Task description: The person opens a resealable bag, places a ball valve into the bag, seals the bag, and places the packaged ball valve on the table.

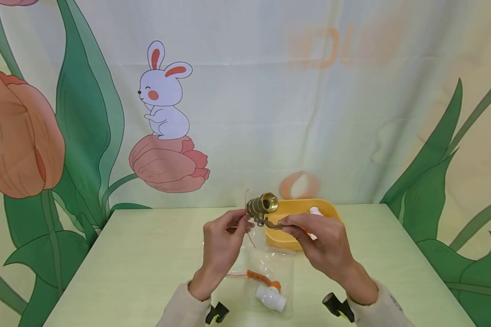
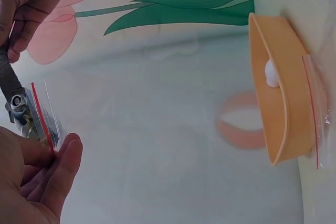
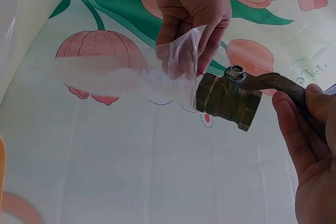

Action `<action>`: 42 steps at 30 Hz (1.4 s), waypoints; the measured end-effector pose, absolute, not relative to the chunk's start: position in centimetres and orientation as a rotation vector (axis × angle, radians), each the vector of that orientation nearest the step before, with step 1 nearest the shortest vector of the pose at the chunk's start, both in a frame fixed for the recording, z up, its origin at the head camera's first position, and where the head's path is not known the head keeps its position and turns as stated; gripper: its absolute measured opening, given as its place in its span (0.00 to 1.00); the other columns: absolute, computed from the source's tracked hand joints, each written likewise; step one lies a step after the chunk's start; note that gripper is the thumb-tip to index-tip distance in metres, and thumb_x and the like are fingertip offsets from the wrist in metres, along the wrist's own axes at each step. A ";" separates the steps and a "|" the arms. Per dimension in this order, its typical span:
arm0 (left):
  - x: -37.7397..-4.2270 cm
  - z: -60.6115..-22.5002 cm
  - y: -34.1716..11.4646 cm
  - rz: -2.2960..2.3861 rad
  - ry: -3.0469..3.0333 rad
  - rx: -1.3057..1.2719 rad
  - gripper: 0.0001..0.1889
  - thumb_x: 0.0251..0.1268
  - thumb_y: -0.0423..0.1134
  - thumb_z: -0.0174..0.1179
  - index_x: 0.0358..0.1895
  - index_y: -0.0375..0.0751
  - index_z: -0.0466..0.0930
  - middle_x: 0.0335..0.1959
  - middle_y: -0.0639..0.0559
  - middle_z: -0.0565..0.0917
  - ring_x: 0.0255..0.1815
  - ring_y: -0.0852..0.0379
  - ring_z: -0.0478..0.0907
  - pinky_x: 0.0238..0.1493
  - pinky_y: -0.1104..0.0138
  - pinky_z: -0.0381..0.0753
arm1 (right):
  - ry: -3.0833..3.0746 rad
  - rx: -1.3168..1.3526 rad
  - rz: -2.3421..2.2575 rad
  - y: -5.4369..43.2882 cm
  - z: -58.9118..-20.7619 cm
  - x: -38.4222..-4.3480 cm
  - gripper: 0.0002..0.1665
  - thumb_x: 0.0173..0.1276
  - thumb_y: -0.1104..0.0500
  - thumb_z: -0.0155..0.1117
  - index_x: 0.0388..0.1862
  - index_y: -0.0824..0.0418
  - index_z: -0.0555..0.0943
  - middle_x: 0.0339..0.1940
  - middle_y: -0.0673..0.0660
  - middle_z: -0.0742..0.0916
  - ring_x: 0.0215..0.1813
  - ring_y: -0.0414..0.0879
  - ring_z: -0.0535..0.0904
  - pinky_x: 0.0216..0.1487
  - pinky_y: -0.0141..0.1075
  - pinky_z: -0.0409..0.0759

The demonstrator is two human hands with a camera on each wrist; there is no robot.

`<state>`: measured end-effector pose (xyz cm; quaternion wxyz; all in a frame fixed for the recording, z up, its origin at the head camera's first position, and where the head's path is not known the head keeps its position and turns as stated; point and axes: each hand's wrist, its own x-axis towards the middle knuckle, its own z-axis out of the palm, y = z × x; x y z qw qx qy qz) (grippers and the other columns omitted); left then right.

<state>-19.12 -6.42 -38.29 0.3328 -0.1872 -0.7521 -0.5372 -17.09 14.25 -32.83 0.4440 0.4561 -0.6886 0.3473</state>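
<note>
A brass ball valve (image 1: 262, 206) is held up over the table by its lever handle (image 3: 278, 83), which my right hand (image 1: 325, 240) pinches between thumb and fingers. My left hand (image 1: 222, 238) pinches the edge of a clear zip bag (image 3: 178, 66) with a red seal line. The far end of the valve body is right at the mouth of this bag in the right wrist view. Below the hands, a second clear bag (image 1: 288, 272) lies on the table with a white plastic valve (image 1: 271, 298) and its orange handle (image 1: 259, 275).
Behind my right hand stands a yellow tray (image 1: 284, 240) with white and orange pieces in it. The pale green table (image 1: 147, 254) ends at a printed curtain (image 1: 245, 113) with flowers and a rabbit. A black wrist mount (image 1: 337, 306) shows near each sleeve.
</note>
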 end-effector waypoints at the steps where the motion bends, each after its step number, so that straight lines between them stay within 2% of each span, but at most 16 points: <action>1: -19.1 -38.2 -6.4 -1.400 -1.961 -0.494 0.05 0.62 0.25 0.63 0.39 0.32 0.86 0.29 0.43 0.89 0.25 0.56 0.87 0.29 0.76 0.83 | -1.710 1.132 0.849 14.3 -32.8 -17.1 0.15 0.70 0.51 0.61 0.36 0.62 0.86 0.31 0.53 0.90 0.31 0.42 0.86 0.34 0.26 0.82; 8: -19.1 -38.3 -6.5 -1.340 -1.927 -0.535 0.05 0.61 0.24 0.64 0.39 0.31 0.86 0.29 0.44 0.89 0.25 0.57 0.87 0.30 0.76 0.83 | -1.704 1.195 0.725 14.4 -33.0 -17.3 0.14 0.73 0.52 0.59 0.37 0.61 0.85 0.32 0.51 0.89 0.33 0.43 0.87 0.41 0.30 0.85; 15: -19.2 -38.2 -6.5 -1.265 -1.927 -0.548 0.05 0.60 0.25 0.64 0.38 0.31 0.86 0.26 0.46 0.89 0.23 0.58 0.86 0.29 0.76 0.83 | -1.717 1.280 0.606 14.3 -33.2 -17.4 0.12 0.74 0.54 0.57 0.38 0.59 0.84 0.30 0.48 0.88 0.32 0.43 0.86 0.38 0.33 0.86; 25: -19.2 -37.9 -6.6 -1.172 -1.929 -0.590 0.05 0.58 0.24 0.65 0.37 0.32 0.87 0.30 0.45 0.89 0.26 0.58 0.87 0.31 0.76 0.83 | -1.852 1.331 0.536 14.4 -33.8 -17.5 0.16 0.76 0.53 0.52 0.40 0.60 0.84 0.33 0.50 0.90 0.35 0.43 0.87 0.42 0.34 0.86; 32: -19.0 -37.8 -6.8 -1.129 -1.951 -0.601 0.05 0.58 0.24 0.66 0.36 0.34 0.87 0.30 0.47 0.89 0.27 0.59 0.87 0.30 0.77 0.83 | -1.793 1.290 0.642 14.2 -34.0 -18.0 0.14 0.74 0.53 0.56 0.38 0.59 0.84 0.29 0.49 0.88 0.31 0.42 0.86 0.37 0.32 0.85; 42: -19.0 -38.1 -7.3 -1.215 -1.935 -0.615 0.05 0.58 0.23 0.64 0.36 0.33 0.87 0.31 0.47 0.87 0.26 0.60 0.86 0.29 0.78 0.82 | -1.747 1.136 0.872 13.7 -34.4 -18.2 0.14 0.70 0.52 0.61 0.36 0.61 0.86 0.31 0.53 0.90 0.33 0.43 0.88 0.38 0.27 0.84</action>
